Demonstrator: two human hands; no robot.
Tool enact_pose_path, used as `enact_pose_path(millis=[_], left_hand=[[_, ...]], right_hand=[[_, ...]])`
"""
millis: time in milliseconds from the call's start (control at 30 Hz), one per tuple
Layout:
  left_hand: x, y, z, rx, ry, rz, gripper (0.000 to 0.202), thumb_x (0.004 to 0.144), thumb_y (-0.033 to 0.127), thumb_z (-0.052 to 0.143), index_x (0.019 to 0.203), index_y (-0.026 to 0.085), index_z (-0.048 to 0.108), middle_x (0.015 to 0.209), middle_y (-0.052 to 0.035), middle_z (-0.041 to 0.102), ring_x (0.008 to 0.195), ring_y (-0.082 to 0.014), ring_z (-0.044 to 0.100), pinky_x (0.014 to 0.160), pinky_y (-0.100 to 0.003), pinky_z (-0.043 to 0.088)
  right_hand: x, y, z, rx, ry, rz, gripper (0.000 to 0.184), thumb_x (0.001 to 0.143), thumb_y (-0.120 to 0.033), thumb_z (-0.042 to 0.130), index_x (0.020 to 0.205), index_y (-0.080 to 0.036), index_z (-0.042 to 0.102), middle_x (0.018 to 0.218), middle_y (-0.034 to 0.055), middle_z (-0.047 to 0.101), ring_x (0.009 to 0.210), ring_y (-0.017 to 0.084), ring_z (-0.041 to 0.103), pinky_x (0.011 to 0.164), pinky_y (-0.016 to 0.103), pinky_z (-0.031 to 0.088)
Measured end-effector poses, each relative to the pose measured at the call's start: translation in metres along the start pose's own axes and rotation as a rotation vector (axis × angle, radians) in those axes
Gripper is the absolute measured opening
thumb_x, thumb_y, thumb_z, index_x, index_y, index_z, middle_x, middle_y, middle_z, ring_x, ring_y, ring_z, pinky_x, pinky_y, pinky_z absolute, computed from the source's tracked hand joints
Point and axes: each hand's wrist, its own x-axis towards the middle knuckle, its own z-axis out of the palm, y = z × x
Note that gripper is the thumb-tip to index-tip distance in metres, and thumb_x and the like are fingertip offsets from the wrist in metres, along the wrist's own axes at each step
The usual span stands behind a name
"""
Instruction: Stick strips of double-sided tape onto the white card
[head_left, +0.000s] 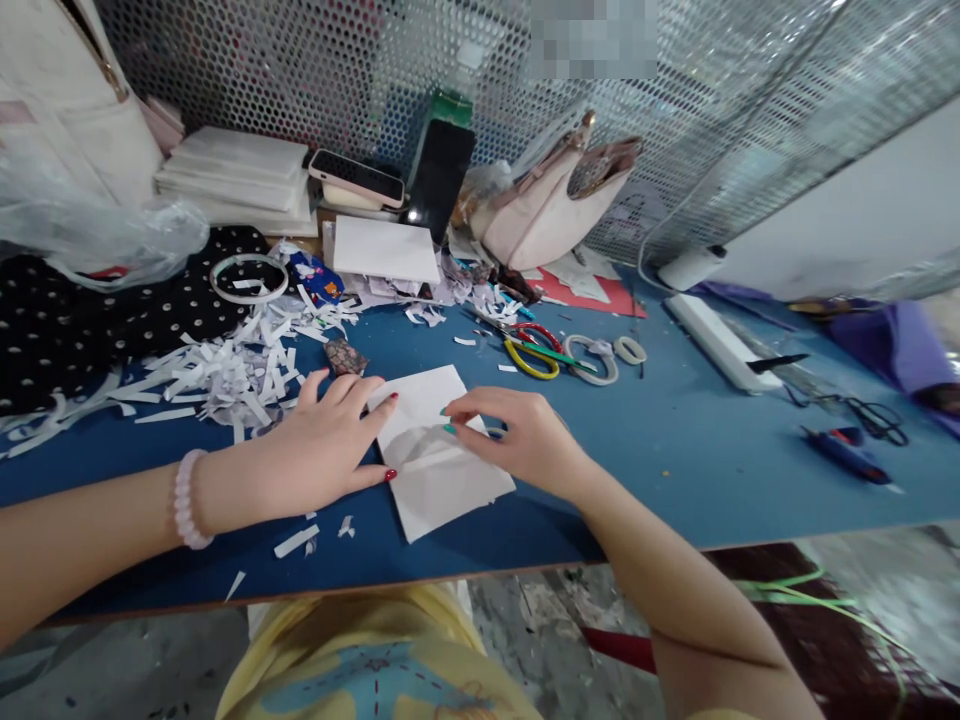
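A folded piece of white paper [442, 500] lies slightly askew near the front edge of the blue table, with a raised fold across its middle. My left hand [322, 440] rests along its left edge, fingers spread, the index finger and thumb touching the paper. Over the paper's right half, my right hand [525, 440] has its thumb and index finger pinched together on the raised part of the paper. The exact spot of that pinch is partly hidden by the fingers. Just beyond my left fingers sits a small brown patterned scrap [346, 357].
White paper strips [240, 375] are heaped at left beside a tape roll [248, 279]. Scissors [531, 358] lie behind my right hand. A white stack [386, 249], phone [442, 170] and handbag [555, 205] stand at the back. A power strip [720, 340] and blue-handled tool [847, 455] lie right.
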Motion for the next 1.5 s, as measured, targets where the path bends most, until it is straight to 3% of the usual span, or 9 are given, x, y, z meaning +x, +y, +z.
enact_pose_path(millis=[133,300,467,600,700,1000,1267,1367,1500], left_hand=[[-0.006,0.008,-0.002,0.066,0.027,-0.030,0.065,0.095,0.051,0.058,0.147,0.013,0.047,0.150,-0.0224,0.046,0.134,-0.0388,0.044,0.110,-0.063,0.029],[-0.015,0.018,-0.011,0.161,0.060,-0.031,0.066,0.089,0.052,0.066,0.136,0.006,0.058,0.142,-0.0246,0.055,0.128,-0.0401,0.052,0.110,-0.063,0.031],[-0.006,0.008,-0.018,0.129,0.187,0.117,0.049,0.093,0.046,0.063,0.123,0.008,0.065,0.146,-0.0222,0.052,0.133,-0.0392,0.047,0.108,-0.056,0.038],[0.004,-0.008,-0.010,-0.036,0.141,0.244,0.072,0.097,0.054,0.053,0.153,0.013,0.034,0.163,-0.0177,0.026,0.150,-0.0351,0.026,0.117,-0.050,0.031],[0.006,-0.013,0.001,-0.098,0.039,0.303,0.076,0.099,0.057,0.045,0.159,0.017,0.022,0.167,-0.0150,0.013,0.154,-0.0336,0.014,0.122,-0.050,0.023],[0.003,-0.008,0.006,-0.111,-0.034,0.261,0.070,0.101,0.056,0.042,0.158,0.018,0.025,0.166,-0.0148,0.015,0.153,-0.0315,0.016,0.122,-0.052,0.021],[0.001,0.003,0.011,-0.082,0.040,0.220,0.068,0.100,0.055,0.047,0.155,0.017,0.034,0.164,-0.0171,0.024,0.151,-0.0321,0.024,0.120,-0.050,0.027],[0.001,0.009,0.017,-0.072,0.080,0.180,0.067,0.099,0.055,0.048,0.153,0.017,0.037,0.162,-0.0182,0.030,0.150,-0.0330,0.029,0.119,-0.050,0.028],[0.002,0.012,0.020,-0.068,0.082,0.169,0.067,0.100,0.055,0.047,0.154,0.017,0.036,0.162,-0.0184,0.029,0.149,-0.0337,0.029,0.118,-0.052,0.029]], right_hand=[[0.000,0.011,-0.010,-0.002,-0.114,0.073,0.009,0.087,-0.020,0.057,0.082,-0.019,0.064,0.082,0.0048,0.069,0.076,0.016,0.063,0.069,0.027,0.047],[0.000,0.019,-0.017,0.028,-0.294,0.025,0.010,0.089,-0.024,0.062,0.080,-0.019,0.062,0.082,0.0044,0.065,0.083,0.018,0.058,0.075,0.029,0.044],[0.002,0.019,-0.018,0.064,-0.348,0.024,0.005,0.088,-0.022,0.063,0.084,-0.020,0.061,0.084,0.0041,0.063,0.085,0.018,0.056,0.076,0.029,0.043],[0.004,0.020,-0.015,0.077,-0.368,-0.040,0.010,0.091,-0.018,0.056,0.081,-0.020,0.057,0.083,0.0041,0.063,0.085,0.019,0.054,0.080,0.031,0.042],[0.004,0.018,-0.015,0.058,-0.370,-0.056,0.012,0.094,-0.019,0.051,0.082,-0.021,0.054,0.084,0.0048,0.062,0.085,0.019,0.053,0.080,0.031,0.041],[-0.002,0.008,-0.017,-0.020,-0.329,0.064,0.004,0.094,-0.023,0.050,0.096,-0.020,0.053,0.088,0.0046,0.061,0.078,0.017,0.057,0.072,0.028,0.043],[-0.001,0.008,-0.022,-0.097,-0.426,0.118,0.022,0.092,-0.024,0.054,0.071,-0.019,0.056,0.074,0.0019,0.059,0.065,0.014,0.053,0.060,0.025,0.035],[-0.004,0.011,-0.025,-0.078,-0.412,0.117,0.023,0.092,-0.026,0.052,0.072,-0.018,0.058,0.079,0.0028,0.060,0.068,0.014,0.056,0.064,0.026,0.037],[-0.008,0.018,-0.024,-0.122,-0.302,0.117,0.021,0.091,-0.029,0.056,0.073,-0.019,0.060,0.090,0.0046,0.065,0.082,0.018,0.060,0.087,0.036,0.039]])
